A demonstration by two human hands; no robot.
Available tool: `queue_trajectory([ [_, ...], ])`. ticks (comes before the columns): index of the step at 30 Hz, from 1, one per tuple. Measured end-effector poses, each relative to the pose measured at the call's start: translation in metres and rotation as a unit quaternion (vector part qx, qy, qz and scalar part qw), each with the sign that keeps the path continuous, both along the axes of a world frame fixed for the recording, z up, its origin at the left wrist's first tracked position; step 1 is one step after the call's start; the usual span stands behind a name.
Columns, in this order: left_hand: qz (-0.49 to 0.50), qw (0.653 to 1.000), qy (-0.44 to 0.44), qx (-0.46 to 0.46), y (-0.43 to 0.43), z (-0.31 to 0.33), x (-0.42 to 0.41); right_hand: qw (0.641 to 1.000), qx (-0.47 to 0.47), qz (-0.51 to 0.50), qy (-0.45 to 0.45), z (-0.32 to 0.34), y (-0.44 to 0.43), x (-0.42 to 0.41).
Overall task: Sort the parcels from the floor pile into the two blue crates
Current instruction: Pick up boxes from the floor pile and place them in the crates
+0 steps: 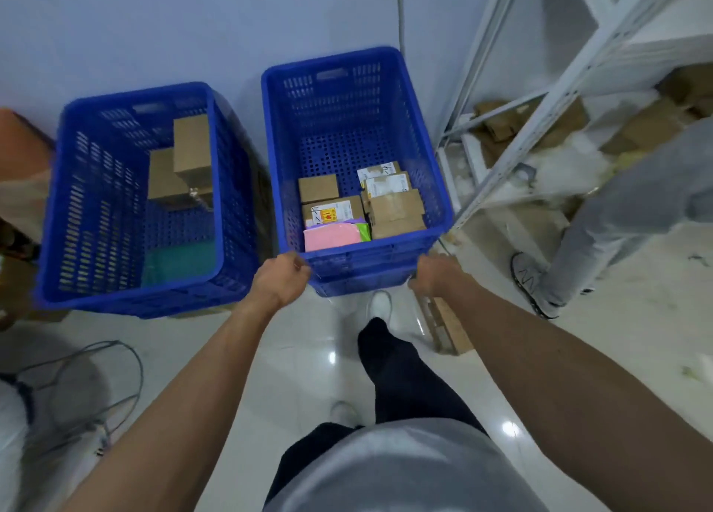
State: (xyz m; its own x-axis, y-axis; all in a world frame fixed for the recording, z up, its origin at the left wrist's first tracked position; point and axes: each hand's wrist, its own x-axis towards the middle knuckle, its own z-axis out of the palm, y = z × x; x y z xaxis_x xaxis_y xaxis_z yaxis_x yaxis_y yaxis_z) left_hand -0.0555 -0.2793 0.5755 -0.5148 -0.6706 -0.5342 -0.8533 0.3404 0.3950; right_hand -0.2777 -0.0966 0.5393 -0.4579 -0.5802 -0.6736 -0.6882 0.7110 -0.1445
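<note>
2 grips | l hand [279,280] + r hand [434,276] | rt crate [335,98] near corners

Right hand [434,276] fingertips hidden behind right crate [362,258], labels [380,177] unreadable

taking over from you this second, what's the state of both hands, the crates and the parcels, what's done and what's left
Left hand grips the near left corner of the right crate; right hand grips its near right corner. Neither holds a parcel.
The right crate holds several cardboard boxes and a pink parcel.
Left crate holds two brown boxes and a teal bag.
The floor pile is out of view, so what's left can't be told.
</note>
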Motion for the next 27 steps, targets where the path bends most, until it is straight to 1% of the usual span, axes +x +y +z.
queue_trajectory([
  [3,-0.007,1.000,0.007,0.003,0.036,-0.003,0.017,1.000,0.010,-0.015,0.007,0.013,0.040,0.024],
  [5,-0.001,1.000,0.009,0.020,0.064,-0.005,0.023,0.998,0.023,-0.050,-0.006,0.018,0.069,0.037],
  [8,-0.022,0.999,0.004,0.044,0.102,-0.009,0.024,0.997,0.033,-0.069,-0.005,0.016,0.113,0.045],
  [13,-0.016,0.996,0.014,0.087,0.157,-0.025,0.008,0.996,0.069,-0.063,0.012,0.006,0.178,0.031],
  [16,-0.001,0.994,0.013,0.111,0.183,-0.049,-0.007,0.996,0.073,-0.048,0.019,-0.017,0.206,0.010],
  [19,0.030,0.990,0.014,0.134,0.202,-0.084,-0.027,0.996,0.068,-0.047,0.021,-0.050,0.227,-0.013],
  [23,0.115,0.970,0.022,0.215,0.230,-0.151,-0.049,0.998,0.054,-0.040,0.011,-0.104,0.240,-0.030],
  [27,0.174,0.948,0.024,0.265,0.256,-0.269,-0.079,0.999,0.033,0.013,-0.005,-0.196,0.250,-0.048],
])
